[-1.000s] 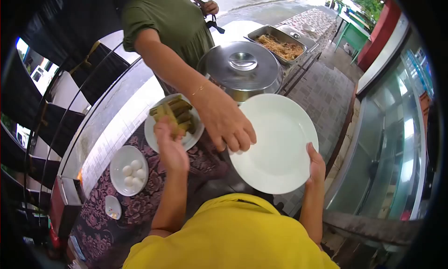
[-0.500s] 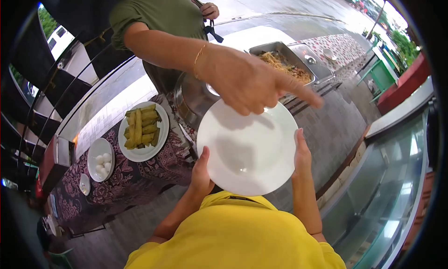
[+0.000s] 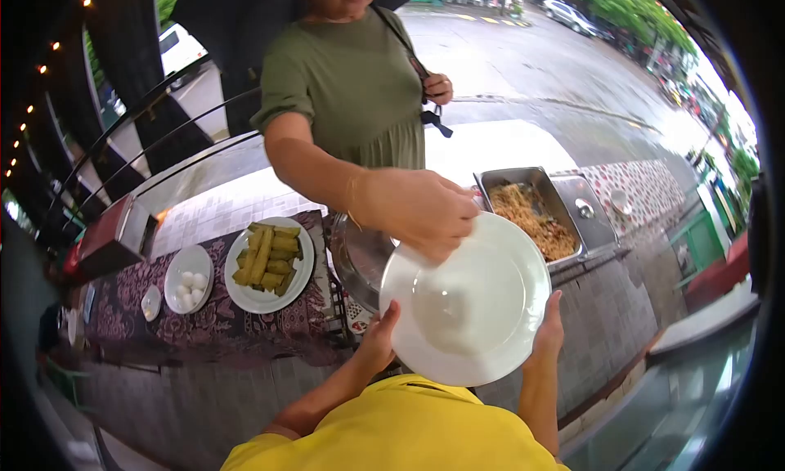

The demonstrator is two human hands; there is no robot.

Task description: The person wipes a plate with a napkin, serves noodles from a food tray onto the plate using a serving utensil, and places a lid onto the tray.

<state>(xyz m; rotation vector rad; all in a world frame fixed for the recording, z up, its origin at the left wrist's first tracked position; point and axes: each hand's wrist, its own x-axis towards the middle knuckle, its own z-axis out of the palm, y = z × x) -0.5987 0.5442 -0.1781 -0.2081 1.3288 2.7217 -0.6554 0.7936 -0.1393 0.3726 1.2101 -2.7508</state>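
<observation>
A round white plate is held in front of my yellow shirt, with nothing on it but shadow and glare. My left hand grips its left rim, thumb on top. On the opposite rim, my right hand holds it the same way. Over the plate's upper left reaches the hand of another person in a green dress, fingers curled. That person's other hand is at a dark strap. Just beyond the plate is a metal tray of noodles.
On the patterned cloth at left stand a plate of leaf-wrapped rolls, a bowl of eggs and a small dish. A large metal pot sits beside them. A metal lid adjoins the noodle tray. Glass borders the lower right.
The other person's pointing finger has curled in, and that hand has drawn back left. My view has tilted up, showing more of the street. Both my hands still hold the plate.
</observation>
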